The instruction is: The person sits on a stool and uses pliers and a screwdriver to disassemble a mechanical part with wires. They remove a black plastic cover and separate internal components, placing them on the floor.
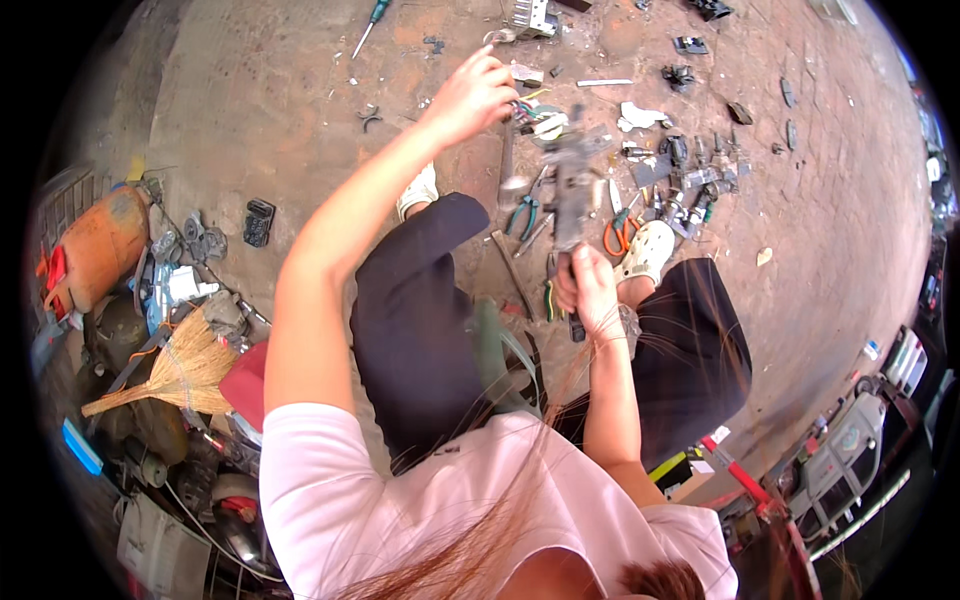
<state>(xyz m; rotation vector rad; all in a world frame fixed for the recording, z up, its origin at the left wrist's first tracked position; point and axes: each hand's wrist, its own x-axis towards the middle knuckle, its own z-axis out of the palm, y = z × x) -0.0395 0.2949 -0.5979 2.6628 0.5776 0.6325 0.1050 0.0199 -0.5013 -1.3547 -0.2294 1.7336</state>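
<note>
My left hand (pixel 472 98) reaches out over the ground, its fingers loosely stretched with nothing visible in them. Just past its fingertips lie a metal ring-like piece (pixel 498 37) and a silvery finned metal block (pixel 533 18). A small metal block (pixel 527 76) is right beside the fingers. My right hand (pixel 590 292) is closed round the lower end of a long dark metal part (pixel 570 195), which stands up away from me and is smeared by motion. Below that part, teal-handled pliers (pixel 524 215) and orange-handled pliers (pixel 618 232) lie on the ground.
Small dark parts (pixel 678 77) and a cluster of metal fittings (pixel 705 180) lie to the right. A screwdriver (pixel 372 25) is at the far left. A straw broom (pixel 190 365) and an orange tank (pixel 105 235) stand among clutter on the left. A red bar (pixel 735 472) is near right.
</note>
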